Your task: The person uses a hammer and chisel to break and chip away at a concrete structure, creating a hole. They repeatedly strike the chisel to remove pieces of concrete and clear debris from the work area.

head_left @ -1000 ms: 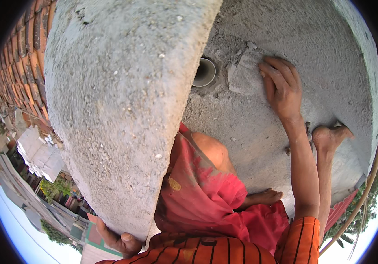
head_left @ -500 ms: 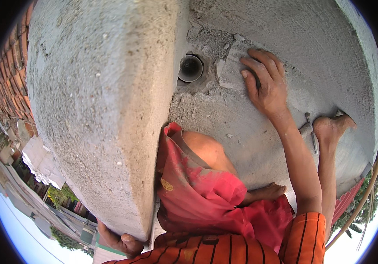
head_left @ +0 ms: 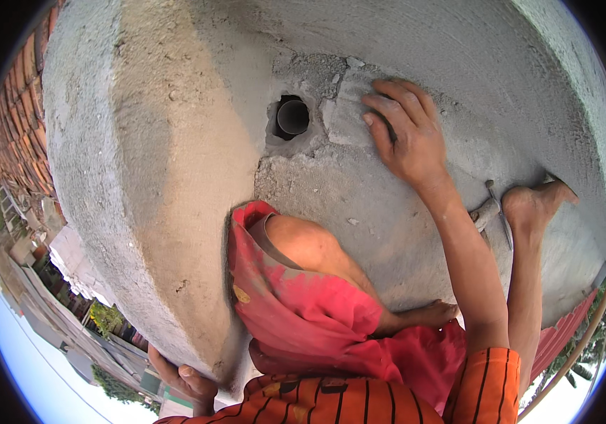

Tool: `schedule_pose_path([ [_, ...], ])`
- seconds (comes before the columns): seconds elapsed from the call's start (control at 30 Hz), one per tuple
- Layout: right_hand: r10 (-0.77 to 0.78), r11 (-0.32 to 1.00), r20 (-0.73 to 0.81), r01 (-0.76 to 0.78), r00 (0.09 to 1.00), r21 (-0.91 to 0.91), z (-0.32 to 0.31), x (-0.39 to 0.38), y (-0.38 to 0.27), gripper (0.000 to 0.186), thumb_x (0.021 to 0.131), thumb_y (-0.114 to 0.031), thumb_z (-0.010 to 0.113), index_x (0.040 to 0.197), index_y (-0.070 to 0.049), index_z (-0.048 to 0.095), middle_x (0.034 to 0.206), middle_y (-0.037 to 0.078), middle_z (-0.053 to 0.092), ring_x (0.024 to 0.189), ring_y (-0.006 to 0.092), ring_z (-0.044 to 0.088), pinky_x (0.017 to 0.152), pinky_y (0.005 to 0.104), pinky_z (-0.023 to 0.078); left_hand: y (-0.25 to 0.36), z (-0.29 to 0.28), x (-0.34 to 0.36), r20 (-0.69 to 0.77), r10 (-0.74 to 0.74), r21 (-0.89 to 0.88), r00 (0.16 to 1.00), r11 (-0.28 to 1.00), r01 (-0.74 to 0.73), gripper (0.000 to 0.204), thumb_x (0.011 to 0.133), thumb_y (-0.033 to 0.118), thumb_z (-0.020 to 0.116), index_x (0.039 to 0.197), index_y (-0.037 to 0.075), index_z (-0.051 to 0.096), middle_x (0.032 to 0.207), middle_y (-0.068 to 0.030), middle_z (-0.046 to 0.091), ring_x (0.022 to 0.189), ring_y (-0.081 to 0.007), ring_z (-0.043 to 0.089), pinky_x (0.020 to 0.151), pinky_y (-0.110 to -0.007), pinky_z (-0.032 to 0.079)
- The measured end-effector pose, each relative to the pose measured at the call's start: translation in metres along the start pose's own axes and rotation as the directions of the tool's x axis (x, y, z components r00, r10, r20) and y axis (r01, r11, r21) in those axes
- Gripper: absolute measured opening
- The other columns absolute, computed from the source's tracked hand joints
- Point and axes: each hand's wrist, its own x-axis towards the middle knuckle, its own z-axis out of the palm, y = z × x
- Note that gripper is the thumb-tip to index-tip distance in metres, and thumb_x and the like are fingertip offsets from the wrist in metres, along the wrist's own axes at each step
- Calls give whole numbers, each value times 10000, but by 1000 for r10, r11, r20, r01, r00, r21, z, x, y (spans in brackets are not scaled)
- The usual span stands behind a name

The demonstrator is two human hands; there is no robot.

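My right hand (head_left: 407, 134) lies on the rough grey concrete floor (head_left: 388, 226), fingers slightly bent and apart, holding nothing. A flat broken patch of mortar (head_left: 345, 116) is beside its fingertips. To its left, an open round pipe end (head_left: 293, 117) sits in a ragged hole at the foot of a thick concrete wall (head_left: 176, 212). At the lower left, my left hand (head_left: 184, 378) grips the near end of that wall, its thumb on top and some fingers hidden behind the edge.
A thin metal rod with a wider head (head_left: 498, 208) and a short greyish tool (head_left: 485, 214) lie beside my bare right foot (head_left: 529, 205). My bent knee (head_left: 303, 240) is near the wall. Roof tiles (head_left: 20, 106) and houses appear beyond the wall; a cable (head_left: 592, 328) runs at the right.
The view has shifted, so the wall's inner face shows more and the pipe appears farther left. Both hands stay in place on the concrete.
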Motion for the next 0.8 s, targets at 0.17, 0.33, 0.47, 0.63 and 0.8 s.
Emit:
schedule_pose_path([
  [0.17, 33, 998, 30, -32, 999, -50, -2, -4, 2, 200, 792, -150, 701, 988, -135, 667, 1129, 18, 618, 1102, 254, 550, 890, 373, 489, -5, -5, -1, 59, -24, -29, 998, 999, 26, 833, 902, 581, 400, 1358, -105, 280, 1313, -255, 387, 1192, -352, 434, 993, -472, 351],
  [0.33, 12, 998, 58, -9, 998, -59, -1, 2, -5, 201, 801, -149, 695, 998, -131, 661, 1130, 31, 614, 1104, 259, 548, 898, 376, 482, -8, -7, -11, 18, -45, 2, 999, 999, 45, 790, 938, 544, 379, 1394, -89, 251, 1387, -273, 335, 1257, -366, 400, 1036, -481, 326],
  [0.47, 8, 998, 66, -3, 998, -68, -3, 1, -4, 203, 810, -151, 690, 1008, -124, 654, 1124, 37, 613, 1101, 262, 548, 906, 380, 472, -10, -4, -11, -6, -71, -1, 997, 997, 71, 813, 916, 587, 380, 1375, -77, 282, 1309, -236, 435, 1186, -322, 468, 1003, -436, 357],
  [0.63, 28, 998, 77, -23, 997, -67, -4, -1, -3, 207, 812, -157, 690, 1013, -122, 651, 1124, 36, 611, 1099, 259, 548, 913, 382, 465, -9, -4, -9, 21, -42, -27, 999, 999, 42, 762, 938, 528, 370, 1385, -81, 263, 1341, -258, 390, 1202, -347, 450, 1002, -460, 361],
  [0.8, 16, 999, 50, -15, 999, -33, -1, -1, 1, 207, 803, -151, 697, 1003, -124, 653, 1123, 29, 612, 1090, 254, 552, 903, 378, 472, -5, -1, -6, 35, -18, -112, 999, 993, 22, 728, 944, 490, 366, 1359, -102, 284, 1331, -296, 390, 1172, -373, 475, 938, -485, 412],
])
